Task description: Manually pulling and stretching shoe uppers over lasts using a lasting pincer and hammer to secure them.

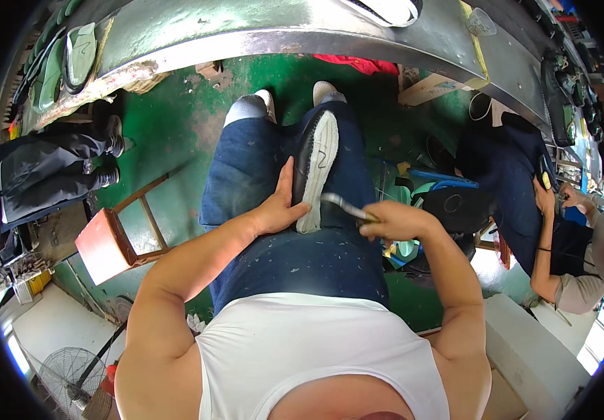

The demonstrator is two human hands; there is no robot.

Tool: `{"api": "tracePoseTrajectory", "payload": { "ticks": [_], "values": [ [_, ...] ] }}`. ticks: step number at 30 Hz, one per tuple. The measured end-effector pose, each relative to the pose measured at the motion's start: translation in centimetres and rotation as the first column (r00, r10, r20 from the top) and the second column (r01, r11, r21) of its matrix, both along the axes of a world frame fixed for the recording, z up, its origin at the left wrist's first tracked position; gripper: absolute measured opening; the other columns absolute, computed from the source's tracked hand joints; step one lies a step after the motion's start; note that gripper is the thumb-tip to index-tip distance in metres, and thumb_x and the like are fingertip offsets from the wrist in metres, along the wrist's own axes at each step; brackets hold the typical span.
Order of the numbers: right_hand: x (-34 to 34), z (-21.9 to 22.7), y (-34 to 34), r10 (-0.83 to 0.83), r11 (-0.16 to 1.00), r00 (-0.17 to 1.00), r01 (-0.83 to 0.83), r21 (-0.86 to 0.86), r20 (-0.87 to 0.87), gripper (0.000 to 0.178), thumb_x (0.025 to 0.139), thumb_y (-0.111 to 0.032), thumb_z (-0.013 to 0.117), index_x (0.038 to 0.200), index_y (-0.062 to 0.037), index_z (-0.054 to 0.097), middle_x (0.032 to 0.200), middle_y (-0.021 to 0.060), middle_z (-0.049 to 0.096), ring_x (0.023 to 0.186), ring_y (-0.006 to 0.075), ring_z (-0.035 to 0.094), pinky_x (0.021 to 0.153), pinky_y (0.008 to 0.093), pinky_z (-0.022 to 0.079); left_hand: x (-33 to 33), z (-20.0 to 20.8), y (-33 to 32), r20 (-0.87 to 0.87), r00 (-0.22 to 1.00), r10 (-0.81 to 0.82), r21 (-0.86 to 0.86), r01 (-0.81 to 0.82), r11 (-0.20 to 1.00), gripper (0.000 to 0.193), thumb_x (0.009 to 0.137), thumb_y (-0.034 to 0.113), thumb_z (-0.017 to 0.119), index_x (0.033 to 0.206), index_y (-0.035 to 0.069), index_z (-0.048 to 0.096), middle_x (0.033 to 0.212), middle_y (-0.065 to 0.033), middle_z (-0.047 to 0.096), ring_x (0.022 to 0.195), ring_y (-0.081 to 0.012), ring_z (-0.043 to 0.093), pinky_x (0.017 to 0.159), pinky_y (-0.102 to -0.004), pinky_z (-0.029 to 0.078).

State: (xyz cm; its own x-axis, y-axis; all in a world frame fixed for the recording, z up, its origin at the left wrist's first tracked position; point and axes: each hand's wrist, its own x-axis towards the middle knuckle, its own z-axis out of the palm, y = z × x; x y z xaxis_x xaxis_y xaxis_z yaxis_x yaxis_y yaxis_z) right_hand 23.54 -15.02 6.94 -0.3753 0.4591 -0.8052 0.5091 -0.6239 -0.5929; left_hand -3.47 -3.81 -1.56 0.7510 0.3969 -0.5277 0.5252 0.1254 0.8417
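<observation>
Gently curved, silvery tool (344,206) beside whitish, oblong sole (321,166)

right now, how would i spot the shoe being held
Find the dark blue cloth over the person's lap. On it lies the shoe, held by the left hand. Unlike the worn shoes beyond, it has a black upper and upturned white sole.

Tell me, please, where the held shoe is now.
In the head view, the shoe lies sole-up on the blue lap near centre, between the left hand touching it and the right hand.
</observation>
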Motion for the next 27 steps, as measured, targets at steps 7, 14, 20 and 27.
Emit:
{"api": "tracePoseTrajectory", "payload": {
  "ticks": [7,14,20,27],
  "values": [
    [-2.2,-5.0,6.1,-0.314,0.842,0.930,0.180,0.509,0.190,0.035,0.104,-0.031,0.046,0.096,0.0007,0.059,0.080,0.0084,0.067,0.065,0.0168,0.063,0.061,0.0329,0.050,0.0,-0.5,1.0,0.038,0.999,-0.026,-0.008,0.027,1.000,0.120,0.085,0.004,0.070,0.153,0.011,-0.028,0.160,-0.0242,0.020,0.146,-0.0281,0.029,0.119,-0.0330,0.023],
    [-3.4,-6.7,3.4,-0.298,0.645,0.901,-0.055,0.762,0.317,0.038,0.102,-0.035,0.050,0.090,0.0004,0.057,0.077,0.0176,0.065,0.070,0.0301,0.067,0.067,0.0408,0.051,2.0,0.1,2.7,-0.092,0.996,-0.021,0.314,0.049,0.948,0.122,0.074,0.034,0.087,0.149,-0.011,0.003,0.143,-0.0323,0.038,0.139,-0.0371,0.039,0.117,-0.0381,0.031],
    [-2.6,-7.4,2.4,-0.636,0.688,0.749,0.659,0.303,-0.184,0.038,0.105,-0.034,0.048,0.103,0.0023,0.059,0.083,0.0102,0.067,0.070,0.0180,0.067,0.066,0.0325,0.052,4.4,-3.2,7.8,0.210,0.909,0.359,-0.160,-0.331,0.930,0.060,0.099,0.035,0.060,0.140,-0.006,0.046,0.121,-0.0137,0.063,0.110,-0.0179,0.059,0.097,-0.0324,0.047],
    [-1.4,-10.3,0.2,-0.754,0.552,0.586,0.810,0.197,-0.298,0.040,0.106,-0.034,0.044,0.106,0.0031,0.057,0.088,0.0098,0.066,0.074,0.0175,0.067,0.066,0.0307,0.053,2.5,11.6,14.5,0.082,0.933,0.349,-0.093,-0.342,0.935,0.074,0.096,0.035,0.067,0.146,-0.012,0.038,0.141,-0.0217,0.053,0.126,-0.0243,0.052,0.107,-0.0339,0.041]
  ]
}}
